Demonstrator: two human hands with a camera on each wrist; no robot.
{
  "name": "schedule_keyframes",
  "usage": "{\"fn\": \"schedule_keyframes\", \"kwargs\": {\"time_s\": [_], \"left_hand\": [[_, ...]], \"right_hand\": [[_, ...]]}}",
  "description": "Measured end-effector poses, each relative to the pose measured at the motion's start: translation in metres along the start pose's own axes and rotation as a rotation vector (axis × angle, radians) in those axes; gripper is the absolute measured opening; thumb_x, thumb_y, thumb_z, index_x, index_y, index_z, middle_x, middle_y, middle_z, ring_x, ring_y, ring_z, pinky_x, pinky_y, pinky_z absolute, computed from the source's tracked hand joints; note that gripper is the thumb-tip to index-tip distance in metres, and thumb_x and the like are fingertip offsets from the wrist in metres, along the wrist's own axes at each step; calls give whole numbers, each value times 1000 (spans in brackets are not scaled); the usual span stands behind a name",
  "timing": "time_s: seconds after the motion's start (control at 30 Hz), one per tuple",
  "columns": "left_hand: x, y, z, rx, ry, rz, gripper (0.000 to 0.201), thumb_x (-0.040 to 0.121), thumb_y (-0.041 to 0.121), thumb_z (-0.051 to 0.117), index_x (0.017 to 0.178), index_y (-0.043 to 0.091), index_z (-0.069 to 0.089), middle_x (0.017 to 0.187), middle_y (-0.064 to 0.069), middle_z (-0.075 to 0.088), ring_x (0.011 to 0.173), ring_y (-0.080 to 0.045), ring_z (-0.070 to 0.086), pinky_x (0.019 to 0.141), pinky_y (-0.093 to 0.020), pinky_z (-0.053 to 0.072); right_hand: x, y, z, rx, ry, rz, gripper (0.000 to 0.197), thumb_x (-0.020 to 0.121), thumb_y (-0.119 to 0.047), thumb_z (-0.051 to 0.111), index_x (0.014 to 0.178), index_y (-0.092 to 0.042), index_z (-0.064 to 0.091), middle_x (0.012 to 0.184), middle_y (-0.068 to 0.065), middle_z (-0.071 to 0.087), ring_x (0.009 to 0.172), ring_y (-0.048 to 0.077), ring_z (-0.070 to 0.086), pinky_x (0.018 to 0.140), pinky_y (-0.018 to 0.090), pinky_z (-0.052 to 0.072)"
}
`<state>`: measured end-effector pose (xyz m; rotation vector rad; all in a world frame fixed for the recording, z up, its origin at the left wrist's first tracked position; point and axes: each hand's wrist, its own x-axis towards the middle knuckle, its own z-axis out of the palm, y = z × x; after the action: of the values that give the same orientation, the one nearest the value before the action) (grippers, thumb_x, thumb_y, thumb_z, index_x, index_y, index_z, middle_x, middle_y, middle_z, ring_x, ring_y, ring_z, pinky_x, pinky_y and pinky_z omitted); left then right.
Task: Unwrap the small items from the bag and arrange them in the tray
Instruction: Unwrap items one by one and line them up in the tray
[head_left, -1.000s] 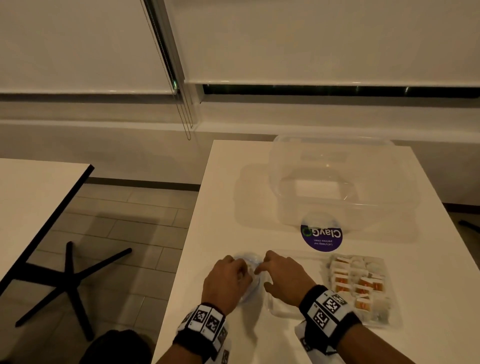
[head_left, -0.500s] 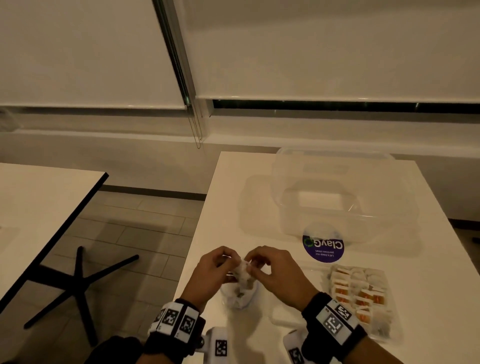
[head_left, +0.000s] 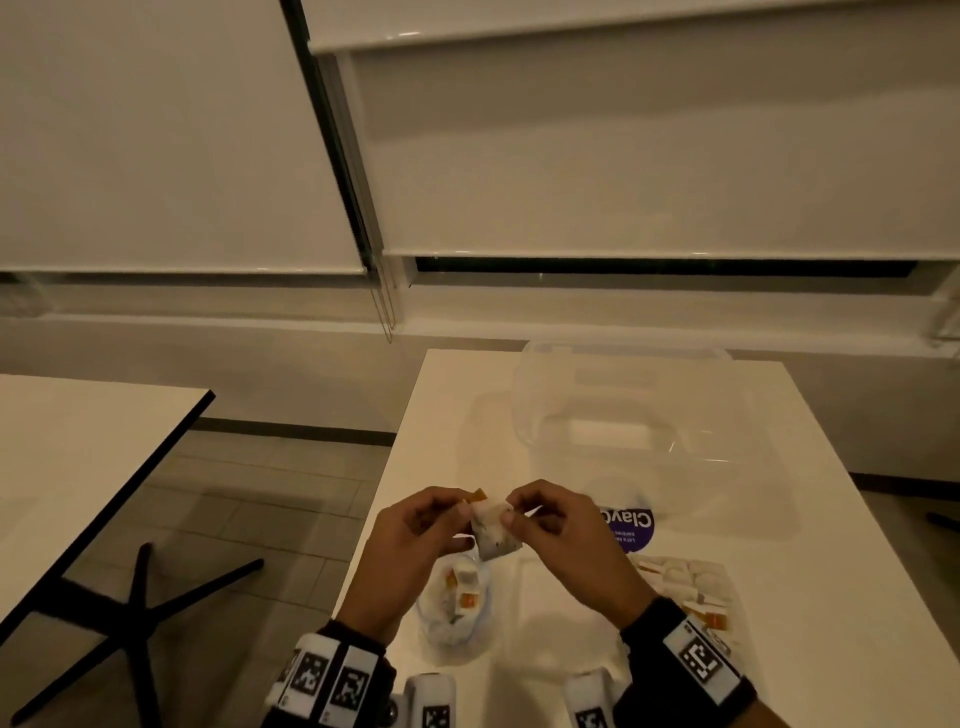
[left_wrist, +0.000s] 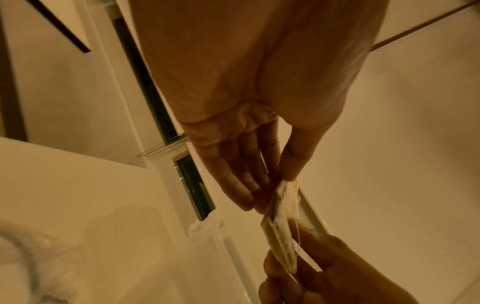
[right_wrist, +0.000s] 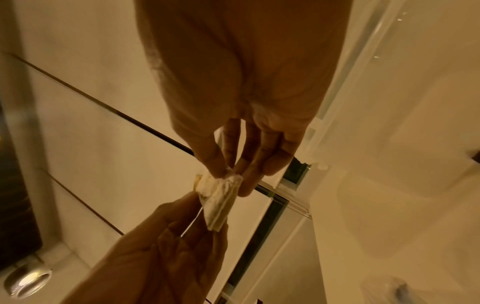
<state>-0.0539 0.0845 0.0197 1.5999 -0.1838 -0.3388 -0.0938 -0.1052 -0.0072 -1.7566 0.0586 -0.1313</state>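
White and wrapped, a small packet (head_left: 492, 530) is pinched between both hands above the table (head_left: 810, 597): the left hand (head_left: 410, 551) nips its left edge, the right hand (head_left: 566, 540) its top right corner. Directly below the grip lies the open bag (head_left: 452, 608); right of it, the tray (head_left: 691, 587) holds more packets.

The bag (head_left: 454, 605) sits on the table (head_left: 810, 597), near the front edge. The tray (head_left: 691, 592) lies to its right. The big box (head_left: 623, 415) stands behind them. Both hands (head_left: 415, 540) hold a small packet (head_left: 493, 530) above the bag.
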Motion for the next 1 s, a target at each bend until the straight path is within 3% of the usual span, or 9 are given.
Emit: {"fn": "schedule_keyframes", "kwargs": {"time_s": [0.1, 0.3, 0.4, 0.53, 0.63, 0.73, 0.83, 0.93, 1.0], "left_hand": [[-3, 13, 8, 46, 1, 41, 15, 96, 10, 60, 101, 11, 74, 97, -6, 77, 91, -26, 73, 81, -35, 60], [-12, 35, 24, -47, -48, 40, 22, 97, 16, 56, 95, 6, 75, 94, -14, 75, 87, -27, 72, 79, -34, 58], [-14, 40, 33, -83, -59, 44, 21, 97, 14, 57, 96, 4, 75, 95, -14, 75, 87, -26, 72, 75, -31, 58], [-17, 42, 43, -135, -58, 47, 14, 92, 11, 62, 94, 5, 75, 97, -13, 75, 87, -27, 71, 75, -33, 57], [-20, 44, 48, -234, -88, 27, 15, 83, 19, 65, 89, 10, 76, 99, -15, 73, 89, -29, 69, 80, -40, 55], [-23, 46, 54, -261, -119, 33, 12, 82, 19, 67, 84, 14, 78, 96, -14, 73, 85, -26, 68, 73, -33, 55], [-27, 47, 60, -264, -146, 34, 11, 84, 19, 69, 85, 17, 80, 95, -12, 75, 84, -24, 70, 75, -33, 56], [-30, 44, 65, -9, -67, 181, 19, 90, 15, 63, 93, 22, 81, 92, -6, 77, 83, -22, 71, 76, -28, 58], [-32, 41, 68, 155, 63, 339, 18, 90, 11, 65, 96, 22, 79, 87, 1, 78, 78, -16, 71, 73, -23, 57]], "right_hand": [[-9, -12, -7, -25, 13, -71, 4, 91, -24, 69, 88, -28, 68, 87, -11, 70, 74, 11, 65, 73, 24, 56], [-23, -36, -26, -8, 29, -160, 3, 92, -29, 65, 92, -26, 66, 89, -12, 68, 79, 11, 66, 75, 26, 57], [-30, -43, -35, 1, 9, -190, 4, 93, -26, 64, 93, -23, 66, 88, -13, 67, 78, 8, 63, 73, 19, 52], [-37, -48, -42, 67, 13, -191, 5, 94, -23, 64, 94, -18, 67, 88, -5, 68, 79, 9, 62, 74, 23, 52], [-40, -52, -47, 177, -2, -159, 8, 94, -17, 63, 96, -10, 67, 87, -1, 68, 81, 7, 62, 75, 24, 52], [-42, -56, -53, 234, 16, -157, 12, 93, -17, 62, 96, -7, 66, 83, -2, 66, 76, 2, 60, 71, 19, 50], [-43, -59, -58, 259, 48, -152, 14, 92, -20, 63, 95, -7, 67, 89, 6, 67, 82, 8, 62, 76, 23, 52], [-45, -60, -60, 288, 79, -138, 16, 90, -20, 64, 94, -5, 67, 90, 6, 68, 83, 9, 64, 77, 22, 53], [-45, -61, -62, 290, 104, -130, 10, 91, -15, 64, 91, -6, 67, 86, 5, 69, 81, 9, 64, 75, 21, 53]]}}
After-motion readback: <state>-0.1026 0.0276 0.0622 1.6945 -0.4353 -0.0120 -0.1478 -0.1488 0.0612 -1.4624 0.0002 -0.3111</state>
